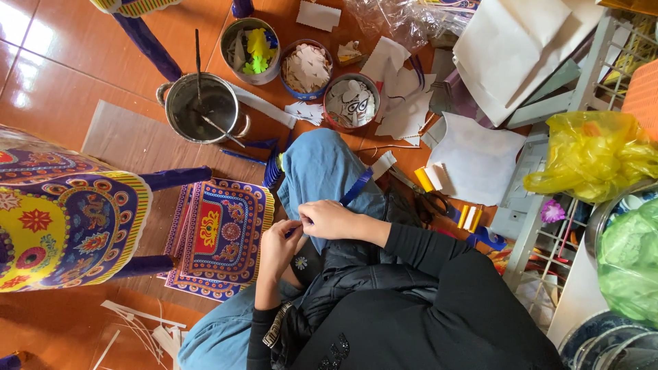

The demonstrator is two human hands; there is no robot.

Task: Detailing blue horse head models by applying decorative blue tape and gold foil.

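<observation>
Blue paper strip (356, 186) pinched in right hand (327, 219); left hand (277, 248) adjoining.

Glossy orange-brown tiled floor (62, 82) reflecting daylight, left of the fingers; pale grey wooden slatted rack (541, 205) to their right.

Glossy orange tile floor (55, 75), metal pot (202, 107), crinkly yellow plastic bag (589, 154).

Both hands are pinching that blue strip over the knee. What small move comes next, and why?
Probably fold or crease the blue paper strip a little further along. The left hand and right hand meet at its lower end, pinching it together, while its free end sticks up over the jeans-clad knee, unworked.
</observation>
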